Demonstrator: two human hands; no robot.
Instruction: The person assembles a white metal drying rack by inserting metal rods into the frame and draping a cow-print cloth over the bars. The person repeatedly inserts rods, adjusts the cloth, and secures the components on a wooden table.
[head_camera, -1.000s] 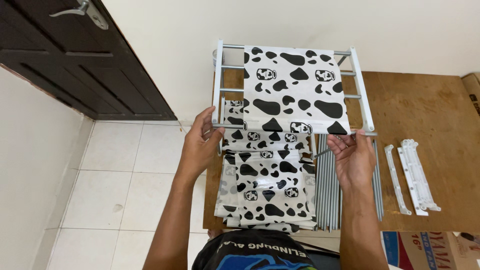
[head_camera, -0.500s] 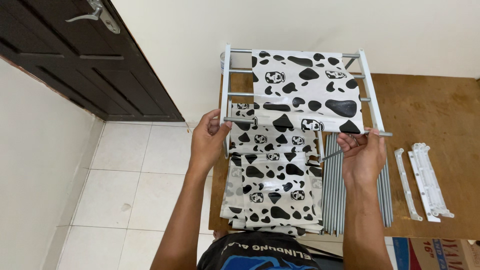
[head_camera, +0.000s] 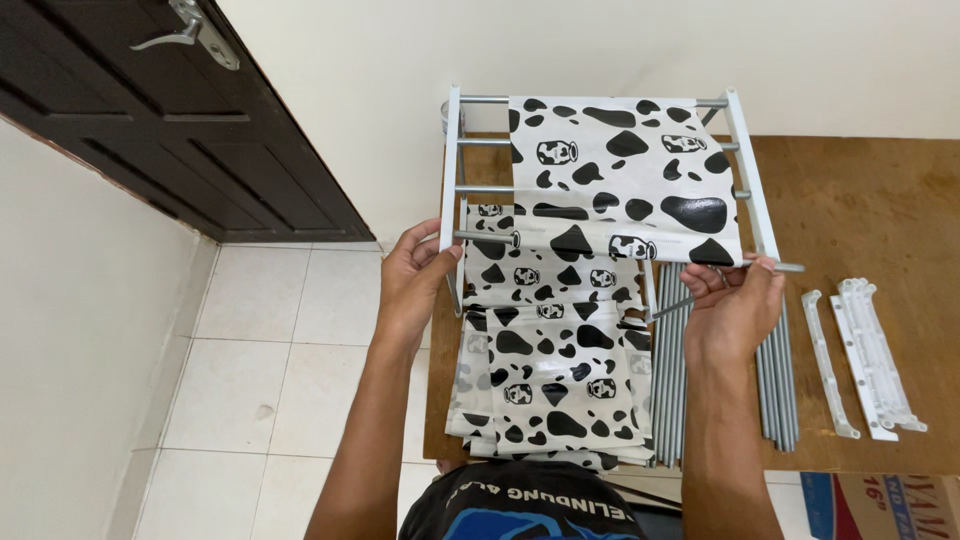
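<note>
Over the brown wooden table (head_camera: 880, 210), our left hand (head_camera: 415, 285) and right hand (head_camera: 735, 305) each grip the white-framed rack shelf (head_camera: 452, 160), already covered in cow-print fabric (head_camera: 625, 180); grey metal rods (head_camera: 672, 380) and white plastic side rails (head_camera: 865, 360) lie unused.

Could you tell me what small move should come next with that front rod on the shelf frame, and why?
Probably push the front rod leftward with the right hand: its end sticks out past the right side rail, while the rods behind sit flush. The left hand steadies the left side rail, and the cow-print fabric already lies across the rods.
</note>
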